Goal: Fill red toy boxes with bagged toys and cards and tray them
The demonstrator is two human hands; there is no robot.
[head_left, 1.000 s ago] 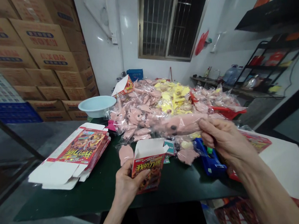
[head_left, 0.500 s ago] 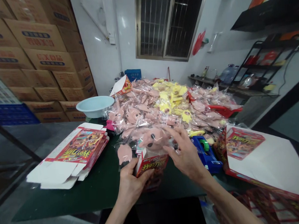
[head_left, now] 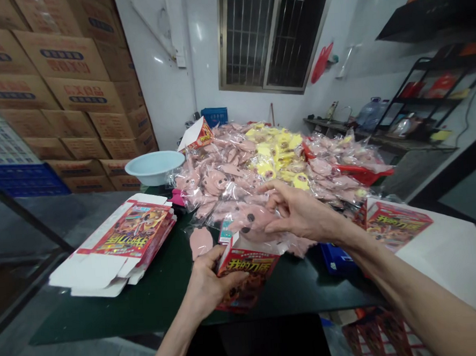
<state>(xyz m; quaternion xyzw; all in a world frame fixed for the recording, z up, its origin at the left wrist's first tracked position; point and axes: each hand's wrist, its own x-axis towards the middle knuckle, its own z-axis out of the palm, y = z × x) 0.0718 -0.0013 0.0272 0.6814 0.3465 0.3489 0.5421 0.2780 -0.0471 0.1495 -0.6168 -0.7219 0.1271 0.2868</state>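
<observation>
My left hand (head_left: pixel 207 282) grips a small red printed carton (head_left: pixel 249 271) by its left side, the thumb lying across the front. The carton stands tilted above the table, its top flaps raised. At its mouth is a pink pig-shaped piece in a clear bag (head_left: pixel 254 220), with two dark dots on it. My right hand (head_left: pixel 294 209) pinches the right edge of that bagged piece between thumb and fingers. Another bagged pink piece (head_left: pixel 200 242) lies on the table just left of the carton. How much of the held piece is inside the carton is hidden.
A large heap of bagged pink and yellow pieces (head_left: pixel 276 149) covers the table's back. Flattened cartons (head_left: pixel 134 232) lie left, near a pale blue basin (head_left: pixel 155 168). To the right are a blue tape dispenser (head_left: pixel 337 260), partly hidden by my arm, and an open display box (head_left: pixel 447 246).
My right hand has closed from spread fingers to a pinch on the bagged pink piece, and its forearm now covers part of the tape dispenser. The carton has shifted slightly right. The view has turned slightly.
</observation>
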